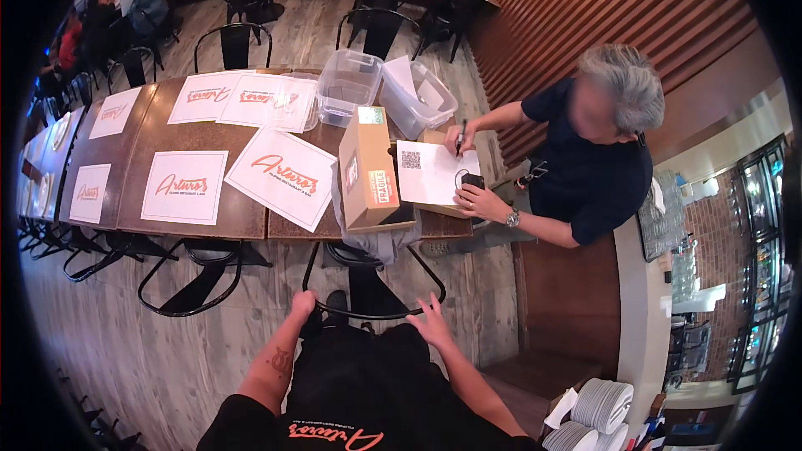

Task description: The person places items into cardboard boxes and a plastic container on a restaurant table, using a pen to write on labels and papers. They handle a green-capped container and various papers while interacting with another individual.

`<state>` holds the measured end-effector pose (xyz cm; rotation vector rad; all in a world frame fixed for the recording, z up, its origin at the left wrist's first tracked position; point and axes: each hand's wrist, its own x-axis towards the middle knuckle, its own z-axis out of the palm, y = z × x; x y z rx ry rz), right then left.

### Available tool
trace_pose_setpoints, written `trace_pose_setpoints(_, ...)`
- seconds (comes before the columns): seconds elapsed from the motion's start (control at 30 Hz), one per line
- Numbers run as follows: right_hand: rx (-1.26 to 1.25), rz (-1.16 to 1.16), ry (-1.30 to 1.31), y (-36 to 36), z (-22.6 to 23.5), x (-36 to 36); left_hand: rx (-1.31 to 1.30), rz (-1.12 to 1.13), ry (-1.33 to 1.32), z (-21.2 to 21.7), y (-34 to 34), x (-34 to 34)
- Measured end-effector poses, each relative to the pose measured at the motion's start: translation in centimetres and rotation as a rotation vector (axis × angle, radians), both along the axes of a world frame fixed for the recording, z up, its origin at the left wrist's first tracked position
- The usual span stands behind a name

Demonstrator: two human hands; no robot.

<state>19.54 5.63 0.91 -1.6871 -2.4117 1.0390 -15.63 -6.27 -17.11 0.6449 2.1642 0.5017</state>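
My left hand (302,303) and my right hand (431,323) rest on the curved back of a black metal chair (373,290) pushed in at a dark wooden table (200,219). The left fingers curl over the rail at its left end. The right fingers are spread along the rail's right end. Just past the chair, a brown cardboard box (368,169) stands on the table's near edge, on grey cloth. To its right a person in dark blue (585,169) leans over a white sheet (432,174) with a pen.
White paper placemats (184,186) with orange print cover the tables. Two clear plastic tubs (347,83) stand at the far edge. More black chairs line both sides. A wood-slat wall rises on the right. Stacked white plates (603,405) sit at lower right. People sit far left.
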Motion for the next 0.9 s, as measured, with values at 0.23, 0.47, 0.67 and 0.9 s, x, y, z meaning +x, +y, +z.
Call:
trace_pose_setpoints(0.23, -0.107, 0.042, 0.123, 0.8, -3.1, 1.0, 0.084, -0.140, 0.024, 3.4, 0.7, 0.5)
trace_pose_setpoints(0.47, -0.123, 0.033, 0.145, 0.8, -2.4, 0.2, 0.134, -0.207, 0.036, 1.6, -0.2, 0.2)
trace_pose_setpoints(0.67, -0.133, 0.030, 0.137, 0.9, -2.4, 0.6, 0.052, 0.195, -0.154, 3.6, 0.6, 1.0)
trace_pose_setpoints(0.9, -0.108, 0.036, 0.183, 0.7, -2.8, 0.5, 0.150, 0.005, -0.059, 4.6, 0.2, 0.7)
